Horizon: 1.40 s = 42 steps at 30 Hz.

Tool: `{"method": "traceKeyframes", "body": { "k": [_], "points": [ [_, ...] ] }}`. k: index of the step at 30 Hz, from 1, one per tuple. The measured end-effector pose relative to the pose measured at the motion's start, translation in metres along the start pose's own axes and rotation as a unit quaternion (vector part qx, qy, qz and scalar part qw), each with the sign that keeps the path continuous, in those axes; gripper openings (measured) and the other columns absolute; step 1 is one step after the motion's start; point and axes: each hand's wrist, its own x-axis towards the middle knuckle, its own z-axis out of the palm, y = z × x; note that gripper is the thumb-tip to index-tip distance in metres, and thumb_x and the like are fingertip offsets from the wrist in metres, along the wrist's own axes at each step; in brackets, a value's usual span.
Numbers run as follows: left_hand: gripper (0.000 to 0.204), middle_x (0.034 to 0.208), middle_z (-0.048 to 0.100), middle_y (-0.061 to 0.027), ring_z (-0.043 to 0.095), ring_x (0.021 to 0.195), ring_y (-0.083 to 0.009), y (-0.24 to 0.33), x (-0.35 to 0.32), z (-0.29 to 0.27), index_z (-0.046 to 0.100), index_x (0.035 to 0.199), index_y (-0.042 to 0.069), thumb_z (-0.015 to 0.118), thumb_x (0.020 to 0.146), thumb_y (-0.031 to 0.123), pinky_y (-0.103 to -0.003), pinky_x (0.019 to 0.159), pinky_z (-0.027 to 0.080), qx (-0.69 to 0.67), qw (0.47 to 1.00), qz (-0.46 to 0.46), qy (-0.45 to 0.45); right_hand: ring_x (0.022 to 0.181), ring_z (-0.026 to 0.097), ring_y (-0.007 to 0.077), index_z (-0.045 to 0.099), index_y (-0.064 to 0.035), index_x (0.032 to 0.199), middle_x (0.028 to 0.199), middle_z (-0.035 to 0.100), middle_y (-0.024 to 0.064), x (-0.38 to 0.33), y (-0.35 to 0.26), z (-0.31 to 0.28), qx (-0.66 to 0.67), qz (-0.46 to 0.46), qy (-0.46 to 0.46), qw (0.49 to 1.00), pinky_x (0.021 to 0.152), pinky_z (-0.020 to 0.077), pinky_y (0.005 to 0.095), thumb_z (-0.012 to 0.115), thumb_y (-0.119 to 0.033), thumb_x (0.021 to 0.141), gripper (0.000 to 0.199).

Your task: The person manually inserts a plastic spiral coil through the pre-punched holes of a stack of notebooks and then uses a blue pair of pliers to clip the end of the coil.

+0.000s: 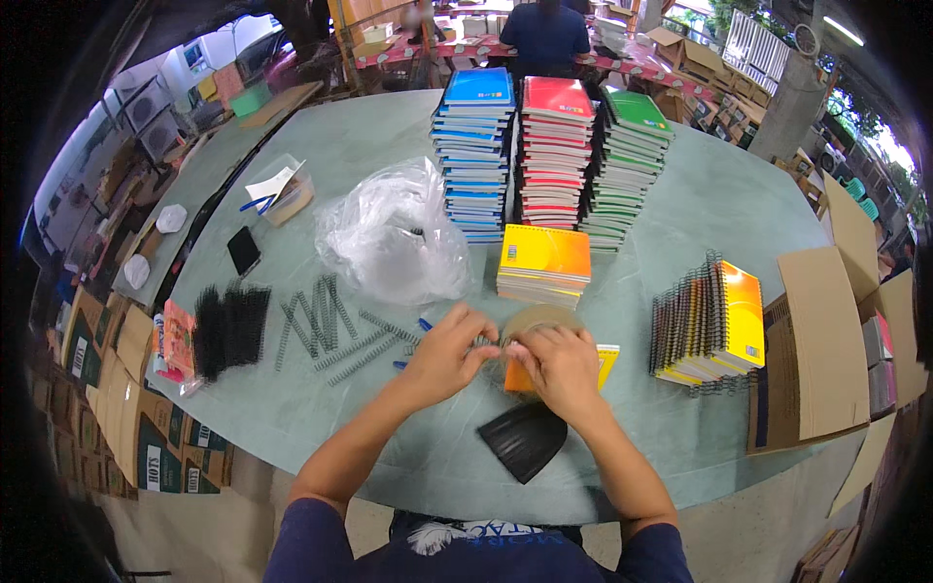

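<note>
In front of me, my left hand (449,352) is closed in a pinch on a thin dark wire coil (485,341). My right hand (561,367) has its fingers bent together close by, over a yellow-orange notebook (608,361); what they grip is hidden. Part of the notebook lies under the right hand. Just behind the hands is a round tan object (544,315), partly covered by them. A black curved pad (525,443) lies nearer to me. Several loose coils (362,352) and blue pen-like pieces (425,325) are to the left of my left hand.
Tall stacks of blue (476,155), red (557,155) and green notebooks (630,165) stand behind a short yellow stack (544,262). Coil-bound yellow notebooks (741,316) and an open carton (826,340) are right. Left lie a plastic bag (394,238), phone (244,251) and black coil bundle (231,325).
</note>
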Motion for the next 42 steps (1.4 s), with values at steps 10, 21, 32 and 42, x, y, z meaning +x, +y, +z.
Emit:
{"method": "traceKeyframes", "body": {
  "k": [10,21,32,42],
  "points": [
    [0.022,0.092,0.058,-0.0107,0.053,0.084,-0.0305,0.013,-0.008,0.010,0.059,0.096,0.005,0.062,0.077,0.016,-0.038,0.071,0.042,0.127,0.971,0.175,0.097,0.082,0.059,0.0245,0.062,-0.0113,0.088,0.082,0.063,0.0061,-0.001,0.006,0.004,0.051,0.015,0.027,0.998,0.072,0.0392,0.0374,0.064,-0.020,0.078,0.014],
    [0.041,0.115,0.053,-0.0166,0.046,0.111,-0.0303,-0.075,-0.027,-0.014,0.054,0.109,-0.003,0.057,0.071,0.012,-0.040,0.099,0.034,0.406,0.864,0.175,-0.242,0.079,0.061,0.0224,0.064,-0.0116,0.092,0.080,0.065,0.0029,0.000,0.005,0.005,0.020,0.049,0.038,0.998,0.071,0.0388,0.0374,0.067,-0.027,0.076,0.022],
    [0.033,0.095,0.055,-0.0166,0.052,0.095,-0.0348,-0.056,-0.068,0.018,0.054,0.093,-0.001,0.061,0.078,0.026,-0.044,0.083,0.042,0.239,0.938,0.200,-0.151,0.076,0.061,0.0188,0.066,-0.0130,0.084,0.079,0.066,0.0007,0.005,0.004,0.015,0.035,0.035,0.111,0.993,0.067,0.0387,0.0333,0.069,-0.025,0.075,0.016],
    [0.029,0.087,0.058,-0.0171,0.059,0.080,-0.0359,0.018,-0.004,-0.019,0.053,0.094,0.002,0.057,0.078,0.026,-0.045,0.068,0.046,0.273,0.959,-0.004,-0.078,0.071,0.060,0.0191,0.066,-0.0115,0.082,0.075,0.065,0.0011,0.004,0.007,0.020,0.037,0.021,0.156,0.987,0.066,0.0373,0.0342,0.070,-0.019,0.073,0.012]
  ]
}}
